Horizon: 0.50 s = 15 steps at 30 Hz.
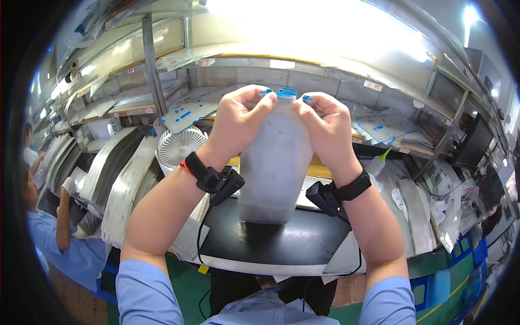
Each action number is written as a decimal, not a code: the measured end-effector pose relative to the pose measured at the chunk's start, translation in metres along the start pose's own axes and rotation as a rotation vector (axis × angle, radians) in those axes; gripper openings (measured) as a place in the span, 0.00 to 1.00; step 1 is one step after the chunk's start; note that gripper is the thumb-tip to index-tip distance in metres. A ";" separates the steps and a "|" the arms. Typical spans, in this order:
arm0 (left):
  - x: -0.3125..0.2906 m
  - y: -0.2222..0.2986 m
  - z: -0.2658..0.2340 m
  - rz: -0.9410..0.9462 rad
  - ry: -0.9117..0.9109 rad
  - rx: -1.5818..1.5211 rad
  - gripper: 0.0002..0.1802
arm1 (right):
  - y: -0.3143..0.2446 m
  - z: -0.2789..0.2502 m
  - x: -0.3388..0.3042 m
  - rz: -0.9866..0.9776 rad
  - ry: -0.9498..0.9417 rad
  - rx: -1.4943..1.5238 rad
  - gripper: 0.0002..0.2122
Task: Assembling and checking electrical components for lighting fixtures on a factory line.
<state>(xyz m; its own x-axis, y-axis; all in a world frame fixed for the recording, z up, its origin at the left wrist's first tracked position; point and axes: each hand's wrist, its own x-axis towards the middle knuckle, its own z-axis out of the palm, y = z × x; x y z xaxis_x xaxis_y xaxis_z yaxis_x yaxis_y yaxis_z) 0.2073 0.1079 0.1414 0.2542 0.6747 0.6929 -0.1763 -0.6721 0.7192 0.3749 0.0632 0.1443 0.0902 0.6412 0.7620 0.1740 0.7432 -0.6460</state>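
Note:
A tall, frosted, translucent greyish piece [276, 168], like a bag or a stack of thin sheets, stands upright over a black work mat [222, 238]. Blue tabs [287, 92] stick up at its top edge. My left hand [238, 119] pinches the top left corner, with a blue tab at its fingertips. At the top right corner, my right hand [326, 122] is closed in a pinch, a small blue tab [307, 98] between finger and thumb. Each wrist wears a black strap with a small black device; cables hang from them.
A white round fan [181, 146] stands left of the mat, near piled sheets [127, 189]. Sheets with blue pieces lie on the shelf [189, 112]. At right are a green-tipped bottle [377, 164] and a dark monitor [470, 142]. A gloved co-worker [67, 233] is at far left.

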 end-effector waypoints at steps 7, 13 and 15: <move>-0.004 0.009 0.001 0.006 -0.003 0.046 0.11 | -0.004 -0.008 -0.002 0.048 0.024 -0.041 0.07; -0.005 0.010 0.000 0.009 -0.005 0.046 0.11 | -0.007 -0.005 -0.005 -0.033 0.066 -0.163 0.07; -0.004 0.008 0.000 0.014 0.022 0.068 0.10 | -0.010 -0.003 -0.004 -0.078 0.084 -0.228 0.08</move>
<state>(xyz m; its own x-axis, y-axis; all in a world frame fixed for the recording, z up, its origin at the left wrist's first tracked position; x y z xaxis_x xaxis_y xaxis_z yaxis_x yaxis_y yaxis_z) 0.2048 0.0995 0.1446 0.2309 0.6714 0.7042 -0.1141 -0.7001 0.7048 0.3754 0.0524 0.1475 0.1470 0.5587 0.8162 0.3990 0.7216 -0.5658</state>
